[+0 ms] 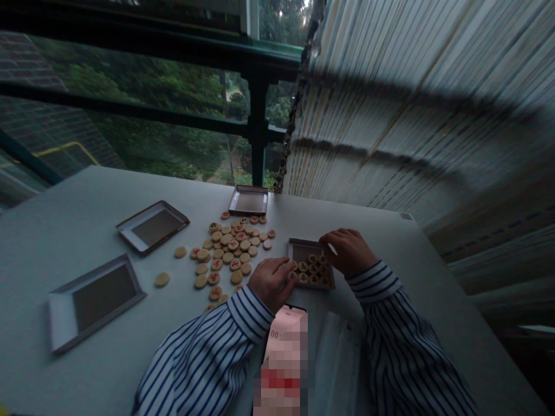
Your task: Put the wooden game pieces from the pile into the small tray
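Observation:
A shallow box point(299, 242) stands on the white table, with several round wooden pieces marked in dark characters point(314, 268) in rows inside it. My left hand point(271, 283) is at the box's left side, its curled fingertips on a piece near the lower left corner. At the upper right corner of the box, my right hand point(349, 249) rests with thumb and fingers bent against the rim; whether it grips a piece cannot be seen. Left of the box lies a loose pile of round pieces point(233, 245), some plain side up and some with red characters.
Three other shallow boxes lie on the table point(78, 231): one behind the pile point(248, 200), two at the left point(152, 226) point(97, 300). A phone point(288, 335) and a clear plastic sheet point(337, 358) lie near my forearms. A window and a curtain point(368, 115) are beyond.

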`<action>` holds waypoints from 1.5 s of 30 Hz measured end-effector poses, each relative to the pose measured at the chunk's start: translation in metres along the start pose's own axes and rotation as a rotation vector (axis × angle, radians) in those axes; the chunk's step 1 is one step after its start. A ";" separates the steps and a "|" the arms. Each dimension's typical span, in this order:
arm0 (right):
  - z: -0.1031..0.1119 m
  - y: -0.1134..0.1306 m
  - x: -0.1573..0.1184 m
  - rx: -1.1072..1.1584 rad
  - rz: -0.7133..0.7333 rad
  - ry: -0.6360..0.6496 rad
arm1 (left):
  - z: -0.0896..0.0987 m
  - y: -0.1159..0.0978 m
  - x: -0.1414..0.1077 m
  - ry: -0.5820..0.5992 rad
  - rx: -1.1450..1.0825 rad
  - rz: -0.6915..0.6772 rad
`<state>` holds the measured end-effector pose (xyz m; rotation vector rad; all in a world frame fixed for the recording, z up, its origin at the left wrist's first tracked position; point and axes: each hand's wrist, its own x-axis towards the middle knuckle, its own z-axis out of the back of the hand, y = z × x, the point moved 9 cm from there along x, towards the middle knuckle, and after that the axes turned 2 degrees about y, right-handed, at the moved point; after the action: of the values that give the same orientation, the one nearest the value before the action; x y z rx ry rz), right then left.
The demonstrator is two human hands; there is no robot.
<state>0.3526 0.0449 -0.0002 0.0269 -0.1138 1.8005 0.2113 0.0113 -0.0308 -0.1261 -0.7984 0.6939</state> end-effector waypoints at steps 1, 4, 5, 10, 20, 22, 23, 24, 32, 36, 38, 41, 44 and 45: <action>0.004 0.000 0.000 0.000 -0.001 -0.035 | 0.002 0.000 0.000 -0.011 -0.007 0.006; 0.012 0.002 -0.001 0.013 -0.002 -0.110 | 0.011 0.000 0.002 -0.052 -0.026 0.017; 0.013 0.003 -0.001 0.018 0.002 -0.126 | 0.014 0.000 0.002 -0.068 -0.032 0.019; 0.019 0.012 -0.003 0.049 0.053 -0.161 | 0.029 0.002 0.004 -0.136 -0.067 0.044; 0.034 0.040 -0.008 0.104 0.164 -0.232 | 0.077 0.024 0.000 -0.176 -0.100 0.084; 0.035 0.047 -0.008 0.126 0.179 -0.226 | 0.092 0.036 -0.001 -0.179 -0.058 0.099; 0.036 0.050 -0.008 0.137 0.183 -0.223 | 0.101 0.045 -0.003 -0.203 -0.036 0.124; 0.037 0.053 -0.007 0.147 0.188 -0.221 | 0.110 0.054 -0.005 -0.219 -0.015 0.140; 0.046 0.086 0.005 0.141 0.238 -0.199 | 0.144 0.114 -0.021 -0.273 0.143 0.230; 0.050 0.108 0.014 0.130 0.276 -0.177 | 0.137 0.133 -0.034 -0.269 0.177 0.250; 0.050 0.121 0.018 0.135 0.311 -0.168 | 0.132 0.140 -0.042 -0.273 0.172 0.269; 0.047 0.139 0.026 0.141 0.353 -0.165 | 0.125 0.147 -0.050 -0.254 0.188 0.270; 0.040 0.156 0.035 0.138 0.384 -0.165 | 0.116 0.155 -0.055 -0.217 0.223 0.276; 0.037 0.162 0.038 0.135 0.397 -0.165 | 0.113 0.157 -0.057 -0.205 0.229 0.277</action>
<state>0.1849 0.0412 0.0295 0.2655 -0.1203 2.1991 0.0226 0.0810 -0.0420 0.0443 -0.9005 1.0678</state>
